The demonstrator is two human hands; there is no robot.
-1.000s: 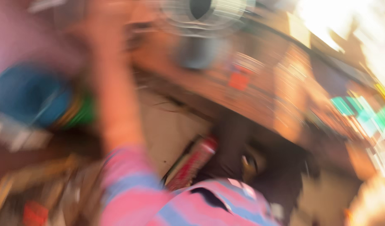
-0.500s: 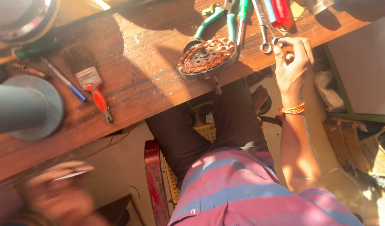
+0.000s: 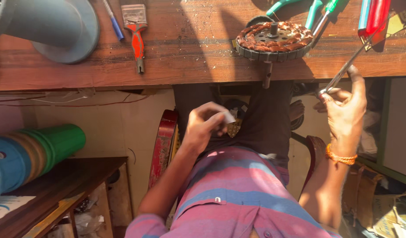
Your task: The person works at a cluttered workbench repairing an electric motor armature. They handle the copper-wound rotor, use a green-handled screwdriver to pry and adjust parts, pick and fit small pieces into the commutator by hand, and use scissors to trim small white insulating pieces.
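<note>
White paper slip [image 3: 228, 117] pinched in left hand [image 3: 204, 128] fingers; right hand [image 3: 344, 112] fingers gripping thin metal rod [image 3: 350, 61].

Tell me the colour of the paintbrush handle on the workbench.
Red-orange with a grey end; the paintbrush lies on the wooden workbench, shown best in the head view.

A small white slip of paper [image 3: 228, 117] was pinched in the left hand [image 3: 205, 125] above the lap. A thin metal rod [image 3: 350, 61] (tilted, its upper end over the desk [image 3: 189, 53]) was held by the right hand [image 3: 344, 112].
</note>
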